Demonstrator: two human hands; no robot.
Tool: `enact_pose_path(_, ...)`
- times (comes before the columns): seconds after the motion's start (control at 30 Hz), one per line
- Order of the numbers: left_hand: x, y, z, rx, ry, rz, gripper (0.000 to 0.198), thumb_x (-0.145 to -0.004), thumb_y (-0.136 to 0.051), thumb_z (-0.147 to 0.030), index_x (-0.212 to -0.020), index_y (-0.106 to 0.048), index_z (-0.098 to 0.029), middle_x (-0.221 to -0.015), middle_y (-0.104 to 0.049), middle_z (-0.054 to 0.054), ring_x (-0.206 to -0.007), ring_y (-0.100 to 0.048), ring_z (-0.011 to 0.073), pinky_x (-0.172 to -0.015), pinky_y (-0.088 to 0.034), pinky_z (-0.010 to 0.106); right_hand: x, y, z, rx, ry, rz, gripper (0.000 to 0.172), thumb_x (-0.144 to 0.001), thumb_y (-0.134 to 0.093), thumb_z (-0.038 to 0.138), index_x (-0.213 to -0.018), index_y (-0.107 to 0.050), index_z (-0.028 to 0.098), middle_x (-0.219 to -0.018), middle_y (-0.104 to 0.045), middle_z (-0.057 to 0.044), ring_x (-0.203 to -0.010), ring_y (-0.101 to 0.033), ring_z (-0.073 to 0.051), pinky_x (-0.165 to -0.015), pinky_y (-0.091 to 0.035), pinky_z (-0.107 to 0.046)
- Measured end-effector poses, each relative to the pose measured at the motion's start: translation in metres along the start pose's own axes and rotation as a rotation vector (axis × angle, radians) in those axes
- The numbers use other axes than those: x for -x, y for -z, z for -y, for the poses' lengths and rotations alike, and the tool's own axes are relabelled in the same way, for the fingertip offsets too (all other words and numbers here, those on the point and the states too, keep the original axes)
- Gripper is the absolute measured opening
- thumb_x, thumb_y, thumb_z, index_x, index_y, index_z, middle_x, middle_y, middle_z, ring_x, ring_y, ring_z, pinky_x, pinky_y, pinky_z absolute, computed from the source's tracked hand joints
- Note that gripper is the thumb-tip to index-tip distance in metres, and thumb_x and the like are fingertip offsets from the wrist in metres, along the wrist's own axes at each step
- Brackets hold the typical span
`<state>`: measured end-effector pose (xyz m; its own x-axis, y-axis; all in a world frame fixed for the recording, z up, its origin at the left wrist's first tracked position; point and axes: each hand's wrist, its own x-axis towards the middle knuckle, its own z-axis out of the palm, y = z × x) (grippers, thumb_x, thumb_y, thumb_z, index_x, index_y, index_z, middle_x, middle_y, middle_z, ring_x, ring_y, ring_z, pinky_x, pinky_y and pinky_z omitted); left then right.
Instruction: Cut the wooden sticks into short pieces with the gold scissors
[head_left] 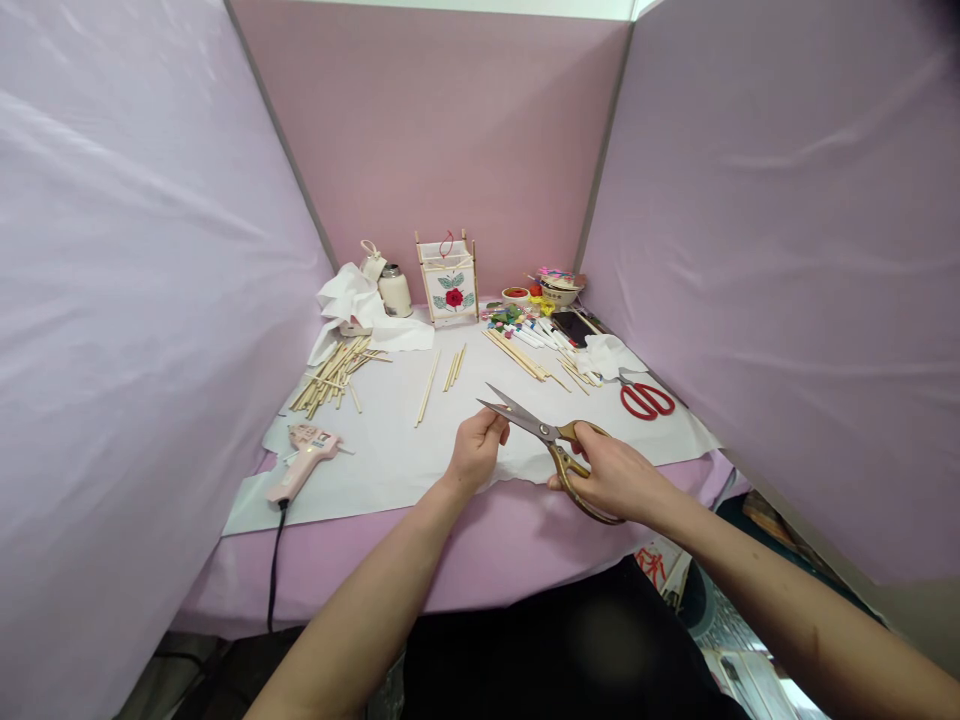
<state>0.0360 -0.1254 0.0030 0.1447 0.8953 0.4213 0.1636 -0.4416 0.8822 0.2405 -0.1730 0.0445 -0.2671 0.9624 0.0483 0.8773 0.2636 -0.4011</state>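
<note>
My right hand point(615, 475) grips the gold-handled scissors point(551, 432) by their loops, with the steel blades slightly apart and pointing left. My left hand point(476, 450) is curled just below the blade tips, its fingertips close to the blades. Whether those fingers hold anything thin is hidden. Both hands are above the front edge of a white paper sheet point(375, 470). Loose wooden sticks point(427, 388) lie on the sheet beyond my left hand.
A pink glue gun point(304, 460) with a black cord lies at front left. Behind it are a heap of wooden sticks point(334, 375), crumpled white tissue point(352, 300) and a decorated paper lantern point(448, 280). Red-handled scissors point(646, 400), a phone point(574, 327) and craft pieces lie right. Lilac panels surround the table.
</note>
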Motion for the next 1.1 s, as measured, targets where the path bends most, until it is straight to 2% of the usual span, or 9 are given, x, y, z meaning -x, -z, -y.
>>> enact_pose_path(0.13,0.001,-0.002,0.000,-0.018,-0.008,-0.013,0.029,-0.088,-0.040,-0.028,-0.062,-0.043,-0.018,-0.058,-0.042,-0.003,-0.056,-0.039,0.0090,-0.057,-0.032,0.024,0.002,-0.002,0.002,-0.007,-0.035,0.051,0.051,-0.075,-0.058,0.061,-0.106,-0.051,0.021,-0.088,-0.064,-0.005,-0.073,-0.059,-0.021,-0.056,-0.032,-0.025)
enact_pose_path(0.33,0.003,-0.006,0.003,-0.017,-0.027,-0.012,0.027,-0.088,-0.040,-0.028,-0.063,-0.046,-0.018,-0.057,-0.041,-0.003,-0.054,-0.038,0.0091,-0.056,-0.032,0.024,0.006,-0.005,0.006,0.011,-0.076,0.088,0.053,-0.078,-0.057,0.058,-0.113,-0.050,0.019,-0.089,-0.066,-0.009,-0.079,-0.062,-0.025,-0.059,-0.034,-0.026)
enact_pose_path(0.43,0.001,-0.008,0.002,0.001,-0.004,0.025,0.028,-0.088,-0.041,-0.031,-0.065,-0.048,-0.017,-0.059,-0.043,-0.003,-0.057,-0.039,0.0095,-0.058,-0.033,0.024,0.004,-0.006,0.003,-0.037,-0.084,0.095,0.042,-0.081,-0.055,0.054,-0.104,-0.053,0.018,-0.082,-0.067,-0.007,-0.075,-0.062,-0.024,-0.059,-0.034,-0.026)
enact_pose_path(0.53,-0.002,-0.010,-0.003,0.075,0.044,0.051,0.028,-0.090,-0.040,-0.036,-0.073,-0.053,-0.017,-0.059,-0.044,-0.003,-0.059,-0.040,0.0099,-0.061,-0.033,0.024,-0.004,-0.008,-0.002,-0.236,-0.074,0.141,0.033,-0.081,-0.054,0.052,-0.086,-0.054,0.019,-0.077,-0.064,-0.004,-0.070,-0.058,-0.020,-0.058,-0.036,-0.025)
enact_pose_path(0.67,-0.003,-0.009,-0.007,0.211,0.119,0.100,0.028,-0.091,-0.039,-0.041,-0.085,-0.053,-0.017,-0.055,-0.042,-0.004,-0.055,-0.036,0.0091,-0.058,-0.032,0.023,-0.015,-0.008,-0.008,-0.432,-0.109,0.090,0.036,-0.082,-0.048,0.053,-0.074,-0.049,0.018,-0.069,-0.056,0.000,-0.063,-0.051,-0.015,-0.055,-0.035,-0.024)
enact_pose_path(0.83,-0.002,-0.002,-0.006,0.299,0.175,0.068,0.025,-0.088,-0.045,-0.044,-0.086,-0.047,-0.019,-0.057,-0.045,-0.004,-0.055,-0.041,0.0086,-0.053,-0.031,0.021,-0.017,-0.008,-0.009,-0.387,-0.141,0.067,0.035,-0.078,-0.052,0.054,-0.077,-0.049,0.019,-0.070,-0.054,0.001,-0.063,-0.050,-0.015,-0.056,-0.036,-0.025)
enact_pose_path(0.93,-0.003,0.002,-0.007,0.278,0.154,0.048,0.024,-0.087,-0.047,-0.042,-0.084,-0.049,-0.018,-0.059,-0.047,-0.004,-0.055,-0.041,0.0085,-0.052,-0.031,0.021,-0.013,-0.006,-0.005,-0.313,-0.112,0.057,0.033,-0.075,-0.057,0.050,-0.086,-0.053,0.020,-0.073,-0.056,0.001,-0.064,-0.051,-0.015,-0.055,-0.036,-0.025)
enact_pose_path(1.1,-0.005,0.006,-0.009,0.201,0.081,0.008,0.024,-0.088,-0.046,-0.038,-0.079,-0.051,-0.017,-0.056,-0.044,-0.004,-0.054,-0.038,0.0080,-0.053,-0.031,0.022,-0.009,0.000,-0.002,-0.179,-0.026,0.016,0.046,-0.069,-0.066,0.049,-0.103,-0.051,0.021,-0.084,-0.059,0.000,-0.070,-0.053,-0.016,-0.058,-0.036,-0.025)
